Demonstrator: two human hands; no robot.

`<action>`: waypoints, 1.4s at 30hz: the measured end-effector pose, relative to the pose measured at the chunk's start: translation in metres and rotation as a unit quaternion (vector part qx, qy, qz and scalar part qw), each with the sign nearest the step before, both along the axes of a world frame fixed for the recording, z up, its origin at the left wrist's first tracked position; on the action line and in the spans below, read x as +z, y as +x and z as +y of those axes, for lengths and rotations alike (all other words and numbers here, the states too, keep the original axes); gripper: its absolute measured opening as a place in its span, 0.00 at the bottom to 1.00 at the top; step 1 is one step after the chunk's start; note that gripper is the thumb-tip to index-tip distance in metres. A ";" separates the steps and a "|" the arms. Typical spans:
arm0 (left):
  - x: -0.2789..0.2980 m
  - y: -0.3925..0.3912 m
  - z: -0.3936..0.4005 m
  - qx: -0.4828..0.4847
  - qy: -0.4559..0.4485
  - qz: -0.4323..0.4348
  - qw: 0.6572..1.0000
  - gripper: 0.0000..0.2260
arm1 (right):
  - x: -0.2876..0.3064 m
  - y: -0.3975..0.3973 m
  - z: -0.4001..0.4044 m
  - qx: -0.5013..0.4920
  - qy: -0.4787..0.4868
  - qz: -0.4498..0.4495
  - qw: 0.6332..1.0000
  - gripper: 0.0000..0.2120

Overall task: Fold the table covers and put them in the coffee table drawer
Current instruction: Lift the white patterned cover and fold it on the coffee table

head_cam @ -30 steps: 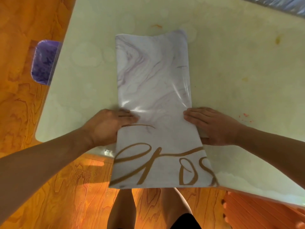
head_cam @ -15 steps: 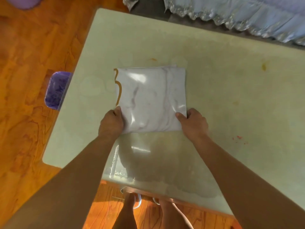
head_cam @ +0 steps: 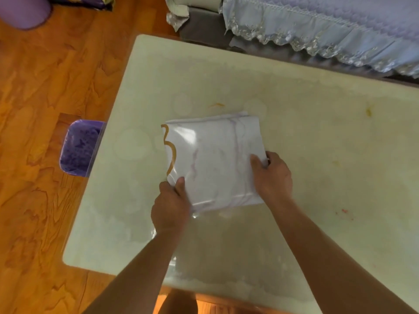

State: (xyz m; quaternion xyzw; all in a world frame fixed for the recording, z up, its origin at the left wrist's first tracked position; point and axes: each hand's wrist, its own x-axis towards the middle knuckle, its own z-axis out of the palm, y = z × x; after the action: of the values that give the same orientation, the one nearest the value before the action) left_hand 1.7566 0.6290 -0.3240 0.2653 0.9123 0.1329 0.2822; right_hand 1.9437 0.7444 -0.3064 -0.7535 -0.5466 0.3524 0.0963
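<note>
Your left hand (head_cam: 170, 206) pinches the cover's (head_cam: 213, 162) near-left corner, thumb on top; your right hand (head_cam: 271, 175) grips its right edge. It lies folded square on the tabletop (head_cam: 317, 143). Lift both sides together so the layers stay aligned.

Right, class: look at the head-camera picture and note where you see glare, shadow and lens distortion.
Head view: glare streaks the glossy folded cover near its upper left; the forearms throw soft shadows on the shiny table near its front edge; the wide lens bows the table's edges; the left hand and right hand, gripping the cover's near corners, look slightly soft; warm light tints the floor orange.
</note>
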 end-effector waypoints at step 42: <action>0.018 -0.123 0.147 -0.030 0.183 -0.453 0.872 0.12 | 0.008 -0.023 0.129 -0.055 -0.177 0.447 0.875 0.09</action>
State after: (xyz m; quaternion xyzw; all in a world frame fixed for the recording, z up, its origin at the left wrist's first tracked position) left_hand 1.6340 0.7761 -0.3062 0.2500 0.6352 0.3947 0.6150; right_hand 1.9202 0.8734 -0.2988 -0.5491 -0.3320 0.7363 0.2147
